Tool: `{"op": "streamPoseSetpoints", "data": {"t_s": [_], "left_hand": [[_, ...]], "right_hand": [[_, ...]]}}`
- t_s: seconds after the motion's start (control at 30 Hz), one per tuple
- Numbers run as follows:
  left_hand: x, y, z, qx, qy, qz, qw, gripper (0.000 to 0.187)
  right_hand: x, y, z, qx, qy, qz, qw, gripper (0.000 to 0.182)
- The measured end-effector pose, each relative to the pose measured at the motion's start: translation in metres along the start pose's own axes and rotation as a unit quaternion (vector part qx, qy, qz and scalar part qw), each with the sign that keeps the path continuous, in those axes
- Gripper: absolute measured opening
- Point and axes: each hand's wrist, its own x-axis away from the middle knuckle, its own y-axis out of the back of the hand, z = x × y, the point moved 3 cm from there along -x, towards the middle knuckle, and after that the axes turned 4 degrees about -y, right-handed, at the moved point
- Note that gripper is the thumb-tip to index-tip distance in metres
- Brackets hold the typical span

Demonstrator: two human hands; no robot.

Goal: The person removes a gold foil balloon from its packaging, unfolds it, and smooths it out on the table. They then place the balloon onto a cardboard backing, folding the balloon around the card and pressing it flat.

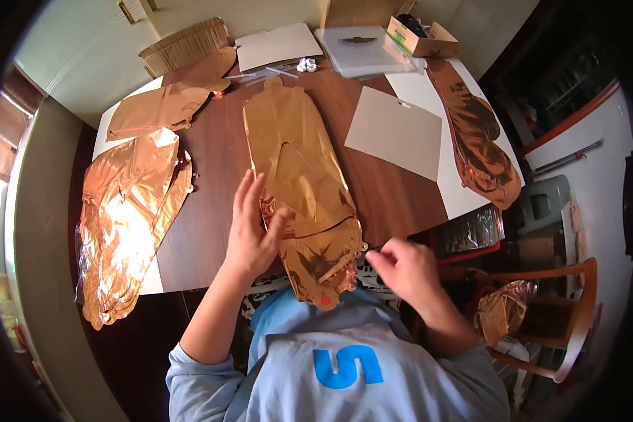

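Observation:
A flat rose-gold foil balloon (299, 162) lies lengthwise on the brown table (218, 204), its near end hanging over the table's front edge toward my chest. My left hand (250, 228) rests flat on the balloon's left side, fingers spread. My right hand (404, 271) is at the balloon's near right edge, fingers pinched together as if on a small thin thing; what it grips is too small to tell.
More deflated foil balloons lie on the table: a stack at the left (130, 211), one at the back left (165, 102), one along the right edge (475, 133). Card sheets (397, 130), a clear plastic pack (362, 49), a cardboard box (422, 35) and straws sit behind. A wooden chair (548, 316) stands right.

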Motion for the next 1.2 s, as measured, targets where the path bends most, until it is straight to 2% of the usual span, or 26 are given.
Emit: {"op": "streamPoseSetpoints", "data": {"t_s": [0.07, 0.1, 0.23, 0.33, 0.37, 0.47, 0.63, 0.7, 0.73, 0.8, 0.93, 1.03, 1.1, 1.13, 1.2], "left_hand": [[0.004, 0.004, 0.002, 0.047, 0.028, -0.025, 0.998, 0.063], [0.006, 0.003, -0.001, 0.037, 0.013, -0.043, 0.998, 0.059], [0.014, -0.003, -0.004, -0.012, -0.031, -0.031, 0.999, 0.061], [0.021, -0.002, 0.001, -0.052, -0.036, -0.002, 0.998, 0.063], [0.023, -0.004, 0.002, -0.091, -0.053, 0.005, 0.994, 0.065], [0.023, -0.006, -0.003, -0.097, -0.061, 0.017, 0.993, 0.064], [0.023, -0.003, -0.007, 0.020, -0.030, -0.038, 0.999, 0.063], [0.023, 0.000, -0.006, 0.055, -0.010, -0.057, 0.997, 0.061], [0.022, 0.000, -0.006, 0.103, 0.034, -0.058, 0.992, 0.061], [0.021, 0.002, -0.012, 0.198, 0.121, -0.061, 0.971, 0.060], [0.020, 0.000, -0.002, 0.220, 0.170, -0.030, 0.960, 0.062], [0.018, 0.001, -0.007, 0.304, 0.234, -0.018, 0.923, 0.068], [0.018, -0.004, -0.008, 0.347, 0.236, -0.014, 0.908, 0.073], [0.018, -0.007, -0.007, 0.368, 0.237, -0.012, 0.899, 0.075], [0.015, -0.011, -0.003, 0.330, 0.223, 0.007, 0.917, 0.078]], "right_hand": [[-0.012, 0.012, 0.016, 0.042, 0.107, -0.124, 0.986, 0.025], [-0.018, 0.015, 0.025, 0.063, 0.160, -0.187, 0.967, 0.023], [-0.050, -0.018, 0.037, 0.167, 0.236, -0.199, 0.936, 0.019], [-0.056, -0.034, 0.037, 0.202, 0.222, -0.197, 0.933, 0.021], [-0.058, -0.036, 0.036, 0.206, 0.218, -0.203, 0.932, 0.017], [-0.064, -0.037, 0.032, 0.163, 0.230, -0.219, 0.934, 0.017], [-0.068, -0.026, 0.017, -0.038, 0.126, -0.247, 0.960, 0.009], [-0.068, -0.023, 0.012, -0.192, 0.021, -0.161, 0.968, 0.009], [-0.068, -0.024, 0.009, -0.266, -0.031, -0.117, 0.956, 0.010], [-0.069, -0.026, 0.000, -0.305, -0.046, -0.106, 0.945, 0.012], [-0.068, -0.031, -0.006, -0.430, -0.099, -0.055, 0.896, 0.013], [-0.065, -0.036, -0.009, -0.496, -0.110, -0.049, 0.860, 0.013], [-0.062, -0.037, -0.009, -0.524, -0.119, -0.036, 0.843, 0.014], [-0.062, -0.037, -0.010, -0.499, -0.119, -0.027, 0.858, 0.015], [-0.062, -0.034, -0.008, -0.447, -0.119, -0.008, 0.886, 0.019]]}}
